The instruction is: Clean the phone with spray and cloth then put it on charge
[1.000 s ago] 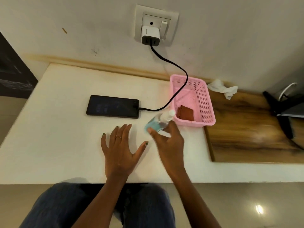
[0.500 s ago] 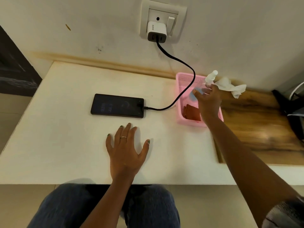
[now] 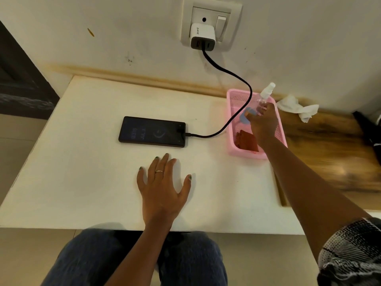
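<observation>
Fingers of my right hand (image 3: 264, 122) grip the spray bottle (image 3: 265, 96) over the pink basket (image 3: 232, 112), cable (image 3: 237, 75) draped across; left hand (image 3: 162, 186) flat, open.

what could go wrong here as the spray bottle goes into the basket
The cable drapes across the pink basket right beside the right hand; a snag might tug the phone or loosen its plug. The spray bottle is tilted, so it may topple onto the brown cloth and leak.
</observation>
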Demonstrator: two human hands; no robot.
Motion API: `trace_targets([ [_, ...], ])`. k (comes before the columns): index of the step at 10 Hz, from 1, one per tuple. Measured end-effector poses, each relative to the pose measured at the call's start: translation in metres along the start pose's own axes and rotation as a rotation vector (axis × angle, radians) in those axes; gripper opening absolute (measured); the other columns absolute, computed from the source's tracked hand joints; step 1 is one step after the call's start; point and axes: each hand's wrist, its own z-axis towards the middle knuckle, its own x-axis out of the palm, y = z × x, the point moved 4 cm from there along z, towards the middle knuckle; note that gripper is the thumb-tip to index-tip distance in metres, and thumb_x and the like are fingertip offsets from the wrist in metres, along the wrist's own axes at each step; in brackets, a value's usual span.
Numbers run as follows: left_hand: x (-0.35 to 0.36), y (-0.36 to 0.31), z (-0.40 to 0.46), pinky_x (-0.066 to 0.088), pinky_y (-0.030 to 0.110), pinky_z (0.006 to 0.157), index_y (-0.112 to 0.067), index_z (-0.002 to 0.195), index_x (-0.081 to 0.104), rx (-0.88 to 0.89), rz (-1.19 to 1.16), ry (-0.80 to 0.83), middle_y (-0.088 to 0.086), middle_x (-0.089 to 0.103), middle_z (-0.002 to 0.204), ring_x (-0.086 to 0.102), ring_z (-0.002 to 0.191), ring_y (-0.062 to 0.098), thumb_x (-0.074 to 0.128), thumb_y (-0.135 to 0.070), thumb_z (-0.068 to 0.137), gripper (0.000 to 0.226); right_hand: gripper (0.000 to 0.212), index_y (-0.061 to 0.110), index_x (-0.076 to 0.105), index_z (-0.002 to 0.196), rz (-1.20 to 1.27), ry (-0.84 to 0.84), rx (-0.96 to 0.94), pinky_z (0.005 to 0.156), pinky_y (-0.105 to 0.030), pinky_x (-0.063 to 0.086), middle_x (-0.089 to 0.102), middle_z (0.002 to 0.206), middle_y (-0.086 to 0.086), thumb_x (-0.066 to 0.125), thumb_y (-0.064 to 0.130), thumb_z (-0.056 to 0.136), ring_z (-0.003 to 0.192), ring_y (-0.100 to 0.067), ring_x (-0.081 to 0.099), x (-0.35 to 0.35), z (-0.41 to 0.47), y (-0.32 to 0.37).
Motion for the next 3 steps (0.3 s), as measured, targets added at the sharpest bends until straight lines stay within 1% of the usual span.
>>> trace_targets([
  [1, 0.000, -0.001, 0.000, 0.023, 0.055, 0.112, -0.019, 0.129, 0.054, 0.001, -0.008, 0.004, 0.003, 0.051, 0.142, 0.042, 0.134, 0.025, 0.031, -0.061, 0.085, 0.064, 0.067, 0.010, 0.032, 0.138, -0.060, -0.032, -0.012, 0.101, -0.038, 0.044, 0.049, 0.136, -0.009, 0.070, 0.019, 0.083, 0.120, -0.023, 0.050, -0.004, -0.009, -0.002],
  [2, -0.002, -0.001, -0.001, 0.022, 0.054, 0.112, -0.018, 0.129, 0.054, 0.015, -0.019, -0.004, 0.004, 0.051, 0.142, 0.041, 0.135, 0.025, 0.030, -0.062, 0.085, 0.066, 0.061, 0.009, 0.035, 0.135, -0.098, -0.129, -0.046, 0.102, -0.034, 0.042, 0.048, 0.135, -0.009, 0.068, 0.019, 0.085, 0.120, -0.022, 0.048, -0.016, -0.030, 0.005],
  [3, -0.003, -0.002, -0.001, 0.021, 0.054, 0.112, -0.017, 0.129, 0.054, 0.006, -0.027, -0.003, 0.005, 0.050, 0.142, 0.041, 0.134, 0.026, 0.036, -0.058, 0.086, 0.062, 0.040, 0.004, 0.052, 0.120, -0.210, -0.377, -0.321, 0.093, -0.029, 0.041, 0.057, 0.121, -0.013, 0.063, 0.006, 0.082, 0.111, -0.024, 0.051, -0.026, -0.069, 0.019],
])
